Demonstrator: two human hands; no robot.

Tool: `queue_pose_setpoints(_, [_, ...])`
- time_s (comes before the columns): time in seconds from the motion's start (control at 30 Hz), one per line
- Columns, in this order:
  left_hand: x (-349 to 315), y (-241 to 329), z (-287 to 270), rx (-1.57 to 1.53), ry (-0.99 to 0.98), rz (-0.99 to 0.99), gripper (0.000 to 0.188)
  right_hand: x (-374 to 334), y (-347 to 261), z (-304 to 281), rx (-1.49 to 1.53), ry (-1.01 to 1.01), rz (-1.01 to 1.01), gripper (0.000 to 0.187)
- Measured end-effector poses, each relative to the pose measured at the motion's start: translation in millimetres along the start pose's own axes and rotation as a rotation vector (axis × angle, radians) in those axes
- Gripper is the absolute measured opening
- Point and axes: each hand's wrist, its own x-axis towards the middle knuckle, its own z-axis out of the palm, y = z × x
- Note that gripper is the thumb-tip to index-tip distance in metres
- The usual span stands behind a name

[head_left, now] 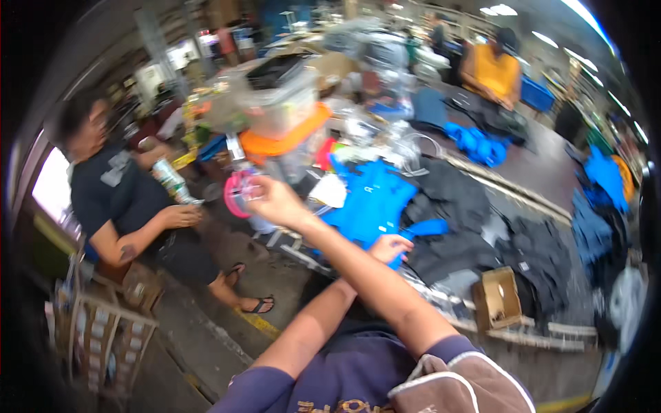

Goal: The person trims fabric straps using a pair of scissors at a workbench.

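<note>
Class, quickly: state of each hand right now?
Left hand: at the blue garment; grip cannot be told.
Right hand: appears closed, holding the pink ring-shaped item.

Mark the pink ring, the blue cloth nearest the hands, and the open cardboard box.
Pink ring (232, 197): head view, left part of its rim.
Blue cloth (368, 202): head view, broad middle.
Cardboard box (485, 308): head view, left wall.

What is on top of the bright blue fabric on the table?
The left hand is over the near edge of the blue fabric; whatever lies directly beneath the fabric is covered.
</note>
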Motion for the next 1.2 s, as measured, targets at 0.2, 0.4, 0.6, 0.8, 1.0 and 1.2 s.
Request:
queue_pose_setpoints(0.2, [12, 8, 8, -0.048, -0.017, -0.197, 0.023, -2, -1, -6, -0.100, 0.180, -0.332, 0.026])
queue_pose_setpoints(0.4, [7, 18, 13, -0.072, 0.009, -0.299, 0.026, -25, -13, -18, -0.180, 0.093, -0.206, 0.040])
queue_pose_setpoints(0.6, [-1, 27, 9, -0.128, -0.031, -0.258, 0.041, -29, -8, -19, -0.168, 0.093, -0.183, 0.046])
queue_pose_setpoints(0.8, [-5, 51, 13, -0.436, -0.127, -0.010, 0.054, -26, -4, -17, -0.134, 0.060, -0.146, 0.048])
queue_pose_setpoints(1.0, [10, 75, 14, -0.309, -0.229, 0.041, 0.061, -23, 1, -17, -0.100, 0.040, -0.115, 0.051])
queue_pose_setpoints(1.2, [17, 29, -13, -0.354, -0.134, -0.015, 0.059, -19, 2, -7, -0.045, -0.015, -0.091, 0.054])
